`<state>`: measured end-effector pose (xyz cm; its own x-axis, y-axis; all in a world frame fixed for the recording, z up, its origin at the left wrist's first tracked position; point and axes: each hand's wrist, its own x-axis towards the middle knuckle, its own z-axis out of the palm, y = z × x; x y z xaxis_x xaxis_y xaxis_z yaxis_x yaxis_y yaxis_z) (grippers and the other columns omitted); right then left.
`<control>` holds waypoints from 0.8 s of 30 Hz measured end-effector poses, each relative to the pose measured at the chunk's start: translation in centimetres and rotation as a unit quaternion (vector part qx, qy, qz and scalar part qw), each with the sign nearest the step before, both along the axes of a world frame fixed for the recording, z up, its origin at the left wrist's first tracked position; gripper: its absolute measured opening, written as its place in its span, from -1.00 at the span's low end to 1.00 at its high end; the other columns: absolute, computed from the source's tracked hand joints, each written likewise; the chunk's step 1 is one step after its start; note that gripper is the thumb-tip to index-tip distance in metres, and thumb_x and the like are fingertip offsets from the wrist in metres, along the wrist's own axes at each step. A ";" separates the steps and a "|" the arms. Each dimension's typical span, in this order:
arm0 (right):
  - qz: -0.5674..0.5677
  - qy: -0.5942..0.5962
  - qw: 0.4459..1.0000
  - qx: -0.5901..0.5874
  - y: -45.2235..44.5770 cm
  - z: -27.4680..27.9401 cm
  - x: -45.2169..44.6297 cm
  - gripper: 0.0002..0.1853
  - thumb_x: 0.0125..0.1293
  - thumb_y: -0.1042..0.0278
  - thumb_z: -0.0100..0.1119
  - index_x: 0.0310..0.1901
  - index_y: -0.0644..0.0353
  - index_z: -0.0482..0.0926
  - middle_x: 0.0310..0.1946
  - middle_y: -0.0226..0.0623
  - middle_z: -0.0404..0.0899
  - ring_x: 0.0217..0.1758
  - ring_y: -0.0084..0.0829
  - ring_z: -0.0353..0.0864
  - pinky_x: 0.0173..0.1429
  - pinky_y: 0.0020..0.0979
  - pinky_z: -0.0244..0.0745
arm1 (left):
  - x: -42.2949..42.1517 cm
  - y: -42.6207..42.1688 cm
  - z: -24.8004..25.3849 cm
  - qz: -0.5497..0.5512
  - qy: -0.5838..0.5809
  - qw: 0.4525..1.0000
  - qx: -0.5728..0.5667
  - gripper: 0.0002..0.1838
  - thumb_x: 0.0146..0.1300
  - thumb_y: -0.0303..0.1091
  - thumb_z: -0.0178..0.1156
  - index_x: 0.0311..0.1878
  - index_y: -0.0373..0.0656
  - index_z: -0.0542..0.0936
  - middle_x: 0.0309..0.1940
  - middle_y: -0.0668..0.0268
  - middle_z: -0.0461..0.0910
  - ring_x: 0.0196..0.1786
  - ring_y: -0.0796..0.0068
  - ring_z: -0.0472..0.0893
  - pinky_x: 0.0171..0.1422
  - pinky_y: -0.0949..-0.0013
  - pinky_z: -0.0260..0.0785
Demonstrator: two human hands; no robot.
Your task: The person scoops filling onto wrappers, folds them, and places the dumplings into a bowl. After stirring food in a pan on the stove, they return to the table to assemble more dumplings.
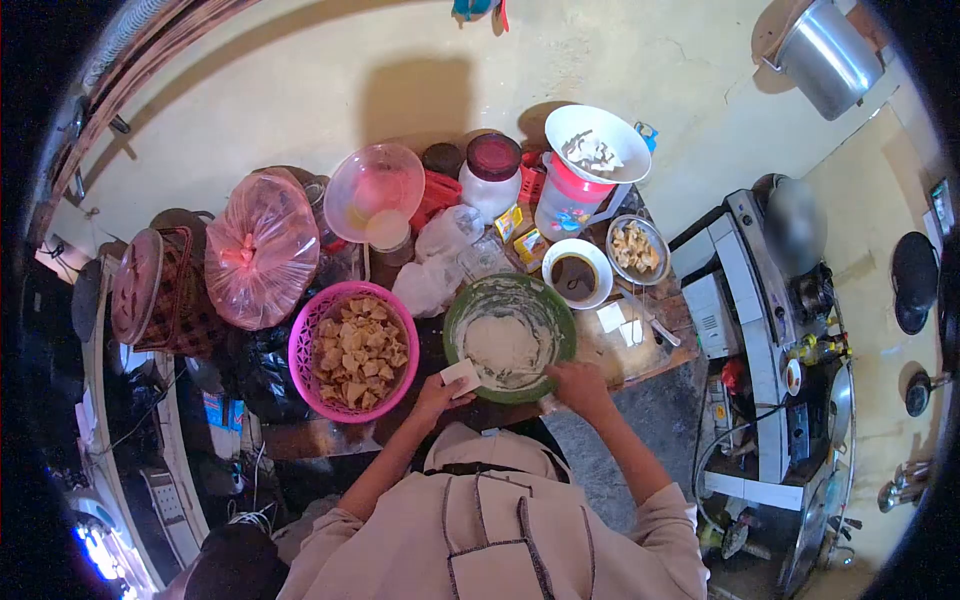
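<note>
My left hand (437,398) grips a flat white square piece (461,378) at the near left rim of a green bowl (562,318). Inside the bowl lies a pale, sticky paste (505,342), smeared up the walls. At the bowl's near right rim, my right hand (580,388) is closed around the end of a thin utensil (524,373) that reaches into the paste; its exact kind is unclear. Left of the bowl stands a pink basket (298,352) of golden-brown fried pieces (358,352).
Right of the bowl lie white squares (611,317) and a knife (662,331). Behind are a dish of dark sauce (574,277), a strainer of brown pieces (636,250), a lidded jar (492,178) and a pitcher (570,208) topped by a white bowl. A tied plastic bag (262,250) stands left.
</note>
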<state>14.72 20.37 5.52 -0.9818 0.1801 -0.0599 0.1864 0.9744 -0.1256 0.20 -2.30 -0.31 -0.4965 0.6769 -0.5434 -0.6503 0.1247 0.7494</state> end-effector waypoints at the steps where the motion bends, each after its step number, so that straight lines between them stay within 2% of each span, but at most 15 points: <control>1: 0.026 0.025 0.999 0.002 0.1 0.2 0.2 -0.71 -0.04 0.37 0.01 -0.20 0.00 0.47 -0.50 -0.27 0.49 -0.40 -0.23 0.53 -0.38 -0.22 0.39 | 0.0 -0.1 0.0 -0.005 0.002 1.000 -0.004 -0.68 0.19 -0.34 0.03 -0.02 -0.30 0.38 -0.18 0.20 0.49 -0.22 0.40 0.54 -0.16 0.42 0.47; 4: -0.016 0.012 1.000 0.005 0.2 1.2 -0.4 -0.77 -0.11 0.35 0.05 -0.30 0.01 0.47 -0.51 -0.25 0.50 -0.40 -0.21 0.53 -0.41 -0.23 0.39 | 0.0 -0.2 -0.1 -0.008 0.000 1.000 -0.003 -0.68 0.20 -0.35 0.01 -0.02 -0.30 0.38 -0.18 0.20 0.49 -0.23 0.40 0.55 -0.17 0.42 0.47; 7: -0.008 -0.024 1.000 -0.012 -0.3 0.3 0.1 -0.78 -0.10 0.35 0.03 -0.32 0.01 0.48 -0.57 -0.23 0.49 -0.45 -0.19 0.53 -0.43 -0.19 0.39 | -0.1 0.0 0.7 -0.014 0.004 1.000 -0.014 -0.69 0.21 -0.36 -0.01 -0.01 -0.29 0.38 -0.18 0.20 0.49 -0.23 0.40 0.55 -0.17 0.42 0.47; 10: -0.067 0.045 0.996 -0.049 -0.1 0.6 0.0 -0.77 -0.10 0.33 0.03 -0.31 0.02 0.46 -0.58 -0.20 0.50 -0.44 -0.18 0.53 -0.40 -0.19 0.40 | 0.1 0.1 0.1 -0.012 0.005 1.000 -0.021 -0.69 0.21 -0.36 -0.02 0.00 -0.29 0.37 -0.18 0.20 0.50 -0.23 0.40 0.55 -0.17 0.42 0.47; 13: -0.081 -0.077 0.993 -0.031 -1.3 0.1 0.1 -0.80 -0.04 0.28 0.02 -0.32 0.03 0.50 -0.58 -0.16 0.50 -0.42 -0.17 0.53 -0.39 -0.19 0.40 | 0.0 0.2 0.6 -0.011 0.002 1.000 -0.028 -0.69 0.21 -0.36 -0.02 0.00 -0.29 0.37 -0.17 0.21 0.49 -0.22 0.40 0.54 -0.16 0.41 0.47; 16: -0.168 -0.034 0.976 -0.134 -0.4 -1.0 -0.3 -0.81 0.01 0.24 0.00 -0.35 0.02 0.55 -0.61 -0.09 0.48 -0.40 -0.19 0.55 -0.37 -0.18 0.39 | 0.2 0.1 0.5 -0.007 0.008 1.000 -0.018 -0.69 0.21 -0.34 -0.01 -0.01 -0.28 0.38 -0.20 0.24 0.50 -0.24 0.42 0.54 -0.18 0.41 0.47; 17: -0.173 -0.031 0.966 -0.190 0.7 -3.0 -0.1 -0.82 0.02 0.24 0.00 -0.36 0.03 0.57 -0.61 -0.11 0.49 -0.45 -0.25 0.53 -0.41 -0.23 0.38 | 0.2 0.1 0.4 -0.004 0.013 1.000 -0.009 -0.69 0.21 -0.32 0.00 -0.02 -0.27 0.39 -0.22 0.26 0.50 -0.26 0.43 0.54 -0.18 0.41 0.47; 19: -0.181 -0.025 0.936 -0.301 4.0 -7.4 0.5 -0.82 0.05 0.26 0.01 -0.37 0.05 0.59 -0.62 -0.15 0.51 -0.54 -0.38 0.51 -0.48 -0.32 0.34 | -0.1 0.0 1.1 -0.059 0.043 0.994 -0.083 -0.69 0.17 -0.29 0.04 -0.06 -0.26 0.42 -0.24 0.20 0.51 -0.31 0.34 0.54 -0.22 0.37 0.45; 20: -0.162 -0.020 0.940 -0.300 4.9 -7.1 0.9 -0.82 0.05 0.28 0.02 -0.37 0.09 0.59 -0.63 -0.22 0.51 -0.58 -0.45 0.45 -0.51 -0.38 0.28 | -0.2 0.0 1.4 -0.085 0.057 0.988 -0.119 -0.69 0.15 -0.28 0.06 -0.08 -0.26 0.44 -0.25 0.17 0.51 -0.33 0.30 0.54 -0.24 0.35 0.45; 21: -0.142 -0.015 0.944 -0.299 5.9 -6.6 1.0 -0.82 0.05 0.30 0.02 -0.37 0.12 0.59 -0.64 -0.29 0.50 -0.61 -0.53 0.39 -0.54 -0.44 0.23 | -0.3 -0.3 1.5 -0.124 0.201 0.957 -0.171 -0.69 0.12 -0.27 0.07 -0.11 -0.26 0.46 -0.26 0.12 0.51 -0.35 0.23 0.53 -0.25 0.32 0.43; 22: -0.164 -0.008 0.927 -0.336 6.1 -5.3 0.9 -0.83 0.06 0.32 0.03 -0.37 0.15 0.59 -0.64 -0.35 0.49 -0.64 -0.59 0.33 -0.56 -0.49 0.17 | -0.4 -0.6 1.5 -0.161 0.339 0.901 -0.219 -0.69 0.10 -0.27 0.08 -0.13 -0.26 0.47 -0.27 0.07 0.50 -0.37 0.16 0.52 -0.26 0.29 0.41; 23: -0.187 0.001 0.909 -0.372 6.3 -4.1 0.8 -0.83 0.06 0.34 0.03 -0.38 0.19 0.59 -0.65 -0.42 0.48 -0.66 -0.65 0.27 -0.58 -0.54 0.11 | -0.4 -0.8 1.6 -0.194 0.469 0.821 -0.261 -0.68 0.07 -0.26 0.09 -0.16 -0.26 0.49 -0.29 0.03 0.50 -0.39 0.09 0.51 -0.27 0.26 0.39; 24: -0.248 0.013 0.861 -0.443 6.0 -1.5 0.7 -0.83 0.07 0.36 0.04 -0.38 0.21 0.58 -0.66 -0.48 0.46 -0.67 -0.68 0.21 -0.60 -0.57 0.04 | -0.4 -0.6 2.3 -0.195 0.492 0.814 -0.241 -0.68 0.05 -0.26 0.09 -0.16 -0.26 0.50 -0.27 -0.02 0.48 -0.38 0.04 0.50 -0.26 0.23 0.36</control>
